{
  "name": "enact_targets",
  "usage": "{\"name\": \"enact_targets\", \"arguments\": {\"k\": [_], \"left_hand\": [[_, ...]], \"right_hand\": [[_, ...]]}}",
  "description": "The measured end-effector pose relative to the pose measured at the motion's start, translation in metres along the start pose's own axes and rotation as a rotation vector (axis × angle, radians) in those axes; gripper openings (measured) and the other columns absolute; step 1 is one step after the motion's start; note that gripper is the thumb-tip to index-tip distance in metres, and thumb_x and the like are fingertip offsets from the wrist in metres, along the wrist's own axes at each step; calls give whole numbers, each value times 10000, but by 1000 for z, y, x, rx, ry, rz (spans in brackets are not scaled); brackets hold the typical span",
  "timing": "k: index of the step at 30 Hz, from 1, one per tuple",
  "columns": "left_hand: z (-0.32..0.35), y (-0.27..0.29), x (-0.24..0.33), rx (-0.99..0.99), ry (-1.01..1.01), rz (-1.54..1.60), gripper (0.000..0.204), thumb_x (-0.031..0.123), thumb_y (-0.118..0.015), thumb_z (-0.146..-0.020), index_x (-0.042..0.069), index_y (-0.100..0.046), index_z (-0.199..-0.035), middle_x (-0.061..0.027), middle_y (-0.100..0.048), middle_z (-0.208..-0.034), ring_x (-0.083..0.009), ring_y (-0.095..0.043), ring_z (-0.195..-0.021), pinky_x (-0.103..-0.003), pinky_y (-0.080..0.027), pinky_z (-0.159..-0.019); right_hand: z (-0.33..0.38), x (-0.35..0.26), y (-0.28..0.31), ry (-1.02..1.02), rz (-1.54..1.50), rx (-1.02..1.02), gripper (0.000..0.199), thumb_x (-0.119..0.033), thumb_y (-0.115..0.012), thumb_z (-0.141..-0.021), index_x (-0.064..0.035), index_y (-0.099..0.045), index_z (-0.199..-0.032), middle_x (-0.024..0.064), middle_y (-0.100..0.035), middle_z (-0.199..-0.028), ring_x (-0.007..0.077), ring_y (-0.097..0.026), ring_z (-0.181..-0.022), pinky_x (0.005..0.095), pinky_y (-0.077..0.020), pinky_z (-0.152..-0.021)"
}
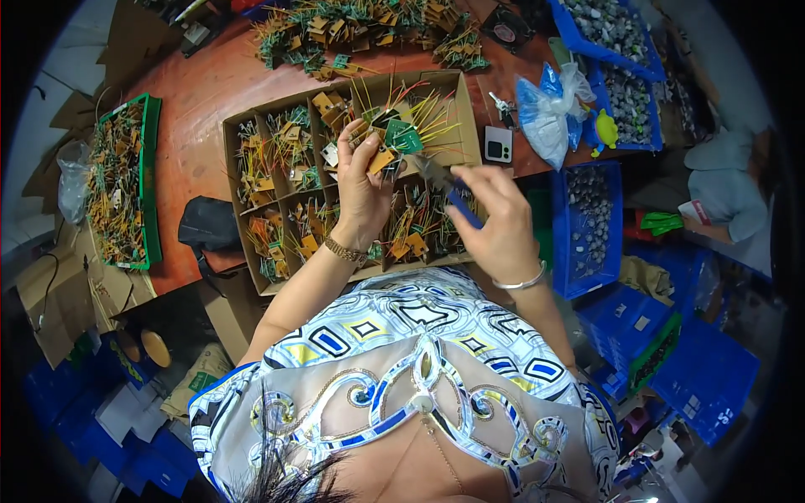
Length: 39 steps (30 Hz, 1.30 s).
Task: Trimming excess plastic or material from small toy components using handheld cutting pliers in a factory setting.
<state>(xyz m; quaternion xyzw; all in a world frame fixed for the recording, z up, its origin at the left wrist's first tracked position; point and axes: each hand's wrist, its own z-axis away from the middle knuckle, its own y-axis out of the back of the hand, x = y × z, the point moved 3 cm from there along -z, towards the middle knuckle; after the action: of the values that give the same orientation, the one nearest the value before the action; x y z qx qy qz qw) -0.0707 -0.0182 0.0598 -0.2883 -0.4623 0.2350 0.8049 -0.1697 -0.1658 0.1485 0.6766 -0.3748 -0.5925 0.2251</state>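
My left hand (366,194) is closed around a bunch of small circuit boards (402,137), green and orange-brown, with red and yellow wires fanning out above them. My right hand (501,225) grips wire cutters (464,209) with blue handles. Their dark jaws are beside the green board, and I cannot tell whether they touch a wire. Both hands are over a divided cardboard box (460,96). Several of its compartments hold more wired boards (295,138); my hands and arms hide part of them.
A long pile of wired boards (369,29) lies at the table's far side. At the left stands a green tray (153,180) of boards. On the right are a small white device (498,144), a plastic bag (543,113) and blue bins (616,222) of small grey parts.
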Motion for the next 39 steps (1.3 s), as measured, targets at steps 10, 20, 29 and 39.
{"name": "enact_targets", "arguments": {"k": [10,20,29,39], "left_hand": [[12,-19,11,-83,50,46,426,159,-516,-903,165,-369,-1302,-54,-565,-1077,-163,-613,-939,-315,-526,-791],[14,-20,11,-158,-83,-77,510,100,-501,-876,127,-316,-1350,-50,-506,-1022,-109,-529,-825,-239,-478,-758],[18,-17,13,-248,-128,-278,563,152,-520,-859,124,-294,-1373,-63,-534,-1112,-131,-548,-995,-287,-485,-851],[18,-11,3,-286,49,-186,581,147,-516,-882,153,-274,-1410,-78,-527,-1202,-160,-550,-1082,-319,-486,-880]], "right_hand": [[-6,-9,-10,-36,249,-38,434,-24,-700,-688,-2,-605,-1111,131,-580,-870,314,-564,-833,407,-468,-743],[-7,-17,-5,-31,391,-55,473,-13,-680,-679,-1,-593,-1144,119,-567,-875,296,-555,-832,396,-467,-735],[-13,-7,3,5,262,-147,428,-12,-687,-698,21,-589,-1114,143,-572,-863,313,-561,-822,407,-468,-744],[-21,15,11,-76,45,-353,314,-38,-693,-710,-5,-659,-1021,161,-646,-809,328,-635,-729,399,-498,-662]]}}
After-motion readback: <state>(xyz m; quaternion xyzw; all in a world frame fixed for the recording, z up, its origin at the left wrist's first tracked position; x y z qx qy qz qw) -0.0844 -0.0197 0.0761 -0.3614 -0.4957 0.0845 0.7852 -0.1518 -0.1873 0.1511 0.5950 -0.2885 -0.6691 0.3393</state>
